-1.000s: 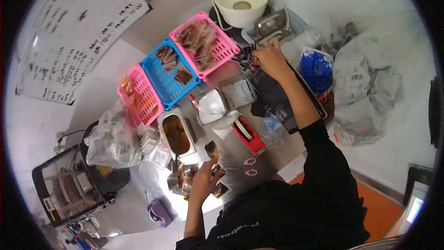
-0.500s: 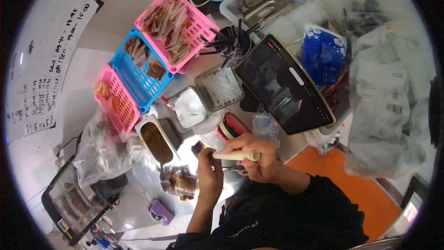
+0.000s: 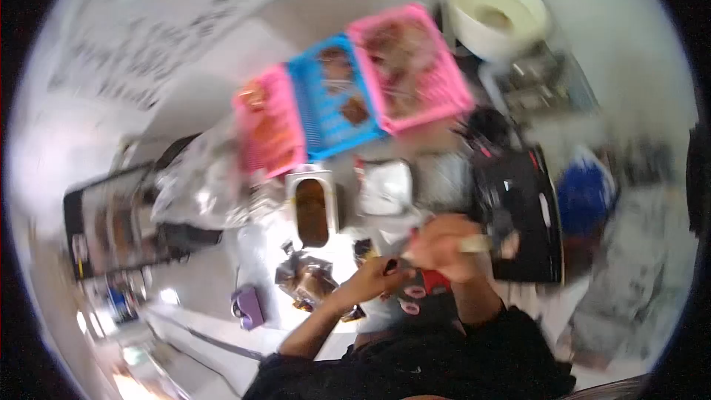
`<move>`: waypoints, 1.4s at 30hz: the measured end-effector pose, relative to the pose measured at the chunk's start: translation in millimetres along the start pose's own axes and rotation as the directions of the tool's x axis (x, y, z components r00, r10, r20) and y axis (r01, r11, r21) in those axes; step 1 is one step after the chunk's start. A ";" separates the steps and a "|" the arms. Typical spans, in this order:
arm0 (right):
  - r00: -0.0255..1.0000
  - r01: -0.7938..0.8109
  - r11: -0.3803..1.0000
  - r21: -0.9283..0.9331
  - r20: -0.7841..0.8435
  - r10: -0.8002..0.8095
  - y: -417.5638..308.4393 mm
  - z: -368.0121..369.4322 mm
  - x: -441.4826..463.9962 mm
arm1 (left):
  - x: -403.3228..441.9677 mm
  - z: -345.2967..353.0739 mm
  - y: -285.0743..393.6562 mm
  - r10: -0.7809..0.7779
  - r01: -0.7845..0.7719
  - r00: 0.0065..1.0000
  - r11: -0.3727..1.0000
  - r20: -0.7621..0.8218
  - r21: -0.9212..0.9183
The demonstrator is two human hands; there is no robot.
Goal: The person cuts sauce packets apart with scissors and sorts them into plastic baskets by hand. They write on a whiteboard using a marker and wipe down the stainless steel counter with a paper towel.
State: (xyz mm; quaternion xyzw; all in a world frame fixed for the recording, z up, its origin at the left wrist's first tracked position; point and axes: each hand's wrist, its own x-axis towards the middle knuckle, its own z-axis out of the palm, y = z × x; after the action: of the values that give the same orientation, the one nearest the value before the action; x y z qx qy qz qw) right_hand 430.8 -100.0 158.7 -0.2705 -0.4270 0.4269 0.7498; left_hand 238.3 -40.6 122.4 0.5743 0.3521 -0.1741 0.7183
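Where glossy packets (image 3: 317, 279) lie before the steel container (image 3: 309, 173), they look light and slippery; pinch their edges. Right of it, your left hand's (image 3: 372, 281) fingers are too blurred to tell; farther right, your right hand's (image 3: 446, 249) seem clamped on a pale, stiff-looking tube (image 3: 475, 243).

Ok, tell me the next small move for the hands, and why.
Probably bring the right hand and its pale tool slightly closer to the left hand: the two hands are already near each other, and the tool's end shows at the right hand. Go slowly, since blur hides whether the left hand holds anything.
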 end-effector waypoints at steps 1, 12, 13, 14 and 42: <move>0.988 0.118 0.993 -0.016 -0.094 -0.119 -7.9 1.0 15.8 | -9.6 -22.5 17.2 0.067 -0.067 0.997 0.998 -0.048 0.005; 0.936 0.229 0.957 -0.178 -0.228 -0.267 4.2 46.9 136.2 | 35.9 -410.5 199.9 -0.096 -0.935 0.343 0.064 -0.935 -0.349; 0.936 0.231 0.927 -0.294 -0.191 -0.294 10.4 44.0 141.7 | 45.7 -438.4 204.1 0.038 -0.947 0.321 -0.004 -0.946 -0.321; 0.948 0.186 0.941 -0.282 -0.200 -0.247 12.1 41.2 148.1 | 55.6 -468.8 203.2 0.163 -0.952 0.284 -0.072 -0.945 -0.298; 0.778 0.609 0.719 -0.335 0.081 -0.622 49.8 94.3 277.6 | -19.1 -253.4 176.9 0.705 -0.817 0.546 0.332 -0.451 -0.471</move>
State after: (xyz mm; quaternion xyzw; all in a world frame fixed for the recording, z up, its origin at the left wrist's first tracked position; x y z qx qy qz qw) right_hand 403.5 170.1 280.1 -0.2472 -0.5458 0.0672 0.7978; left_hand 263.4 246.1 236.8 0.4031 0.1348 0.3621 0.8296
